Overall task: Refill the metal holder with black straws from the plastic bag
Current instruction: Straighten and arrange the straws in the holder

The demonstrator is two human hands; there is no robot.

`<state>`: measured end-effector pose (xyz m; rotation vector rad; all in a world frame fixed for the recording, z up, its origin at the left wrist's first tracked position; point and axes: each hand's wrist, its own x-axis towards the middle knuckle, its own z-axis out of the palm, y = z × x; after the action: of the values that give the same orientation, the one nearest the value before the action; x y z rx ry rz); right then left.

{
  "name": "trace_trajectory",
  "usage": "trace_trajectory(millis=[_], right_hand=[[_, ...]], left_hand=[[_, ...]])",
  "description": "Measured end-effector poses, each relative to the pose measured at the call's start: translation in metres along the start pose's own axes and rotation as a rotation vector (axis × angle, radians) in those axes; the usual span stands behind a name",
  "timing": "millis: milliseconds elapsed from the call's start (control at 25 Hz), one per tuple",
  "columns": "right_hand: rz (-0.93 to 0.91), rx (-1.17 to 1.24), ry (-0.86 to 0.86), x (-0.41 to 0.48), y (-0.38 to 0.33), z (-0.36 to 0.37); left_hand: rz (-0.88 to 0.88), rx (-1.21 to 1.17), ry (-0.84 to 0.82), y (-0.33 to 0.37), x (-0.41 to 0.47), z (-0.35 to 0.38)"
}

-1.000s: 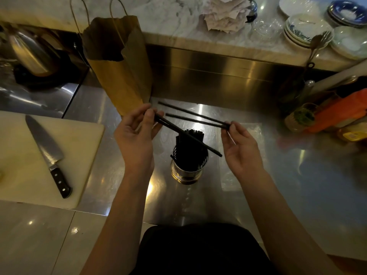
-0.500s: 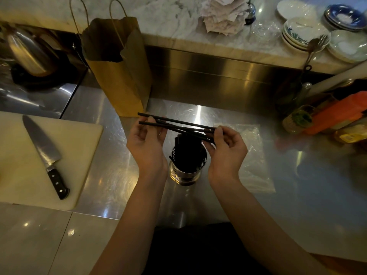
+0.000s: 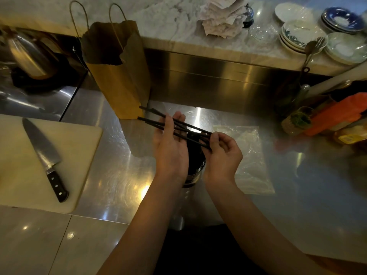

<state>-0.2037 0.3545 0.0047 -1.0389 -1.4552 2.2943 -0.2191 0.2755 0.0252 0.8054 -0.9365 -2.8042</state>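
Above the metal holder (image 3: pixel 195 171), the right hand (image 3: pixel 223 153) pinched loose black straws (image 3: pixel 158 124) resting across the flat-open left hand (image 3: pixel 170 147); squaring their ends first seemed wise.

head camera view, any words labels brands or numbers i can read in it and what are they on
None can be read.
Yellow label on the amber bottle at the right edge: print too blurred to read.
Crumpled white paper slips on the marble shelf: any print too small to read.
Orange plastic packet: no text visible.
Brown paper bag, black-handled chef's knife, clear plastic bag, black straws: no text visible.
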Motion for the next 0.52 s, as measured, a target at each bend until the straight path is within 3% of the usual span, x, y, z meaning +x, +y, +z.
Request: trace_trajectory(millis=[280,400,520], right_hand=[[0.095,0.007,-0.266,0.000,-0.002,-0.009],[0.054,-0.163,-0.369,0.012,-0.007,-0.019],[-0.087,-0.289,-0.328,0.026,-0.013,-0.029]], left_hand=[[0.133,0.067,-0.136,0.020,0.010,0.007],[0.297,0.363,-0.298,0.030,0.014,0.001],[0.418,0.699,-0.443,0.034,0.018,-0.016]])
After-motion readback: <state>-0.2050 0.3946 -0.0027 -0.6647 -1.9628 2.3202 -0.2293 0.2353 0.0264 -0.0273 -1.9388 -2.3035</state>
